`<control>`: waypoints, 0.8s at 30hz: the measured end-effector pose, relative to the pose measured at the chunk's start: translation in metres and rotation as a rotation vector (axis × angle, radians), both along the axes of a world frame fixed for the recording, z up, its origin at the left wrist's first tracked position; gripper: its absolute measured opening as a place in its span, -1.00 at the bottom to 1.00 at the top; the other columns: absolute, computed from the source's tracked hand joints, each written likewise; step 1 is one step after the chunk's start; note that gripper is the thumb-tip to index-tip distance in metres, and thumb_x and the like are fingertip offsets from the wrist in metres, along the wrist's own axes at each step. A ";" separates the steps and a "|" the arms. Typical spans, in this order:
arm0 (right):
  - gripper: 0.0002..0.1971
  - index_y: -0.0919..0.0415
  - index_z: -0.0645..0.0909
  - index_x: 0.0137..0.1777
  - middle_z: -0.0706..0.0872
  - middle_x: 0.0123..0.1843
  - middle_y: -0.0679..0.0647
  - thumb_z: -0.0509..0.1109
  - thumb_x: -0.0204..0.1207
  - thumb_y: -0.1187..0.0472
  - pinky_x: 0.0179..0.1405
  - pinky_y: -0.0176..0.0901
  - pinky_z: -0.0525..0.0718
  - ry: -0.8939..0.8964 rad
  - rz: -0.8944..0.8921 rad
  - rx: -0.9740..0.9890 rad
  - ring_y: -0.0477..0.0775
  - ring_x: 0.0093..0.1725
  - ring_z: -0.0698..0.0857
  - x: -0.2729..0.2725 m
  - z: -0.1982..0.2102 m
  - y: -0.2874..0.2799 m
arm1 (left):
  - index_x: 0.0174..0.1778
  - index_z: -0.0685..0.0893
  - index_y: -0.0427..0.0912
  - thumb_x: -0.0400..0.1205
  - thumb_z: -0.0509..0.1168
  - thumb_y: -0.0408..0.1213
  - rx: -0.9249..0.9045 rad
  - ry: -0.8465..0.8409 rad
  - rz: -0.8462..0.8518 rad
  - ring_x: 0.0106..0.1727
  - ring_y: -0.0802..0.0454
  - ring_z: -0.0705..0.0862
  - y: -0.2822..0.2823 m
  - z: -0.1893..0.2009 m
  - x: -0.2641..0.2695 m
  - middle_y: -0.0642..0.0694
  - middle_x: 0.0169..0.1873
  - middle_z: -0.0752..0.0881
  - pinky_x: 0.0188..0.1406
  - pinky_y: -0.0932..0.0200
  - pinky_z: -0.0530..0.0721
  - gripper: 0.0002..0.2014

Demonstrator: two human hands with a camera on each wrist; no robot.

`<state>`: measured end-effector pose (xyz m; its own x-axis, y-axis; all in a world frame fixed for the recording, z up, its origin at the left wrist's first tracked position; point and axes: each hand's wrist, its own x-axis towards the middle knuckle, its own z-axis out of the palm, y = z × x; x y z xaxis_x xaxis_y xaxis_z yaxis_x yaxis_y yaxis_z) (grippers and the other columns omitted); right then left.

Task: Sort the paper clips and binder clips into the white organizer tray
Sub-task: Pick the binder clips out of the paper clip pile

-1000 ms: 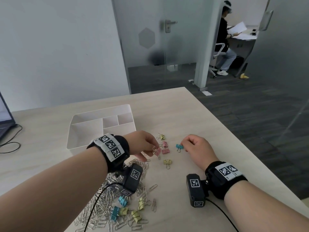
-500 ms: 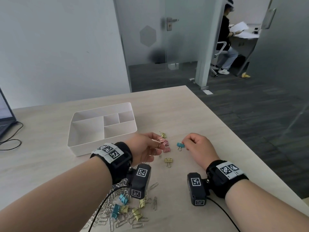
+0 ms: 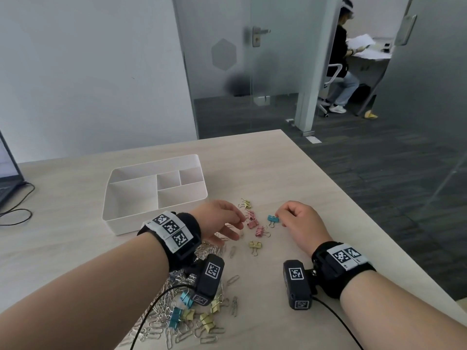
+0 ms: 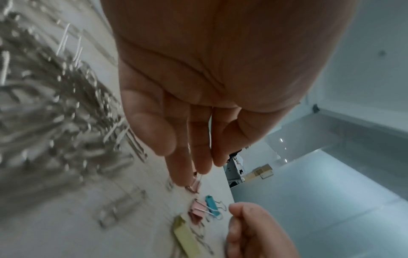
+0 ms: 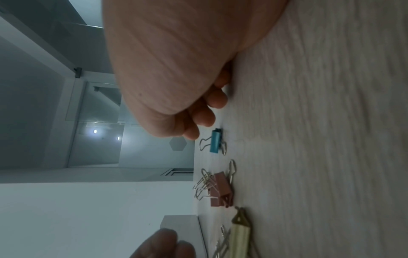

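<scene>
The white organizer tray [image 3: 126, 224] stands on the table with all its compartments bare. My left hand [image 3: 235, 223] reaches right with fairly straight fingers, and its fingertips [image 4: 183, 179] touch a pink binder clip [image 4: 196, 185]. My right hand [image 3: 283, 215] rests on the table with curled fingers holding nothing. It lies just beside a blue binder clip [image 3: 273, 219] [image 5: 215, 141], a small gap apart in the right wrist view. More pink clips [image 3: 260, 231] and a yellow clip [image 3: 254, 245] lie between the hands. A heap of silver paper clips [image 3: 161, 322] sits under my left wrist.
Several blue and yellow binder clips [image 3: 202, 317] lie mixed into the paper clip heap near the front edge. A laptop [image 3: 7, 173] and its cable [image 3: 15, 213] are at the far left. The table's right edge [image 3: 379, 238] runs close to my right arm.
My left hand has turned from palm-up and stretched its fingers right onto the pink clips. My right hand has stayed by the blue clip.
</scene>
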<state>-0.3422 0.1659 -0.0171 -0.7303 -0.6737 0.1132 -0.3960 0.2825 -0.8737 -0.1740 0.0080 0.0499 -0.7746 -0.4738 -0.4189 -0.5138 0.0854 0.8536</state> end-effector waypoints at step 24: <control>-0.79 0.15 0.75 -0.25 0.68 -0.36 -0.01 0.38 0.58 0.16 -0.20 -0.05 0.53 -0.093 0.012 0.033 0.02 -0.33 0.57 0.009 0.017 -0.003 | 0.17 0.83 0.11 0.60 0.46 -0.16 -0.886 -0.414 -0.384 0.02 0.26 0.67 -0.033 0.025 0.102 0.22 0.06 0.79 0.26 0.22 0.61 -0.77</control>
<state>-0.3336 0.1628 -0.0005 -0.7285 -0.6846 0.0231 -0.3172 0.3072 -0.8972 -0.0719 -0.0245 0.0752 -0.8134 -0.4929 -0.3089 -0.5572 0.8127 0.1703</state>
